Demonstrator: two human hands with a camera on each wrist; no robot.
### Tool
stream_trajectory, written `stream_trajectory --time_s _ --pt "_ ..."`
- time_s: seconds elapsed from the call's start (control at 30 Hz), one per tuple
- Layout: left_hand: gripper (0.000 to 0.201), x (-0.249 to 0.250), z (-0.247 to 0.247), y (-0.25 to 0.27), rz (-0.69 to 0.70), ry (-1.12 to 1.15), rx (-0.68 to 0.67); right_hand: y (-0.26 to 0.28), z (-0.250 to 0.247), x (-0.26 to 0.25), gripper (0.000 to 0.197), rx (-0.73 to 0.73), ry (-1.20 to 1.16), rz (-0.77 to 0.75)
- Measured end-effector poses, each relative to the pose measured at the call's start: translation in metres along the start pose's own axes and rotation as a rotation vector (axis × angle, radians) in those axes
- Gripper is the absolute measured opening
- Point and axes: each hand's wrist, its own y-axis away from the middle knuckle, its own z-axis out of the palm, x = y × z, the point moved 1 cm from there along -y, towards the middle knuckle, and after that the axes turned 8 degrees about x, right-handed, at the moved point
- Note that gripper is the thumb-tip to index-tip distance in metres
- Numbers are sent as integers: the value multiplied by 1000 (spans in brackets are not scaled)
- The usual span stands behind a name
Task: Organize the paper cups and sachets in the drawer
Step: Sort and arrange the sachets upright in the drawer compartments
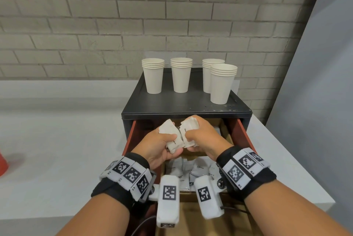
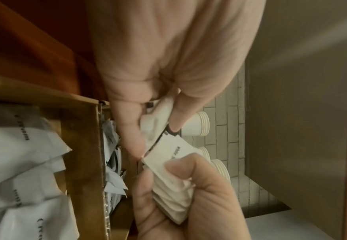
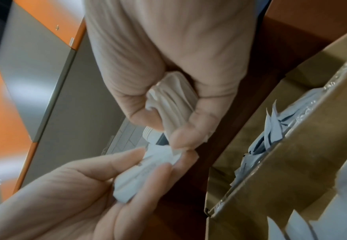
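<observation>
Head view: above the open drawer (image 1: pixel 241 127), the left hand (image 1: pixel 158 145) and right hand (image 1: pixel 202 136) each clutch sachets (image 1: pixel 172 136), seemingly several apiece, best squared into one stack before placing.

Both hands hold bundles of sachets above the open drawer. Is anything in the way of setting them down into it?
Nothing visible blocks the drop. The left hand and right hand each grip sachets directly over the drawer. The cardboard box below already holds sachets, and the paper cups stand on the cabinet top, out of the way.
</observation>
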Motion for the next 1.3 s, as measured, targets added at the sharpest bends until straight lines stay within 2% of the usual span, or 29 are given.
stream_trajectory --time_s 0.13,0.23,0.33,0.57,0.67,0.77,0.9,1.07,1.2,1.3 --pt "34 3 0 0 -14 81 88 -2 -9 -3 44 66 -105 48" --pt "36 5 0 0 -36 125 91 -4 -11 -4 44 93 -106 46" --pt "37 4 -2 -2 -16 109 116 -5 -10 -5 52 110 -124 65" --pt "27 1 -2 -3 31 22 148 -4 -10 -4 56 76 -197 96" --pt "27 1 0 -4 19 23 147 -3 -9 -4 49 36 -222 91" --pt "30 0 0 -5 -13 22 116 -2 -9 -3 43 8 -205 74" --pt "39 0 0 -6 -21 36 77 -6 -8 -2 46 25 -200 82" --pt "32 1 -3 -10 -32 109 70 -8 -9 -1 50 51 -208 80" --pt "47 1 -10 -15 -57 148 122 -6 -8 0 47 17 -217 39" --pt "51 2 -13 -16 -75 180 127 -3 -6 0 37 -44 -194 -8"
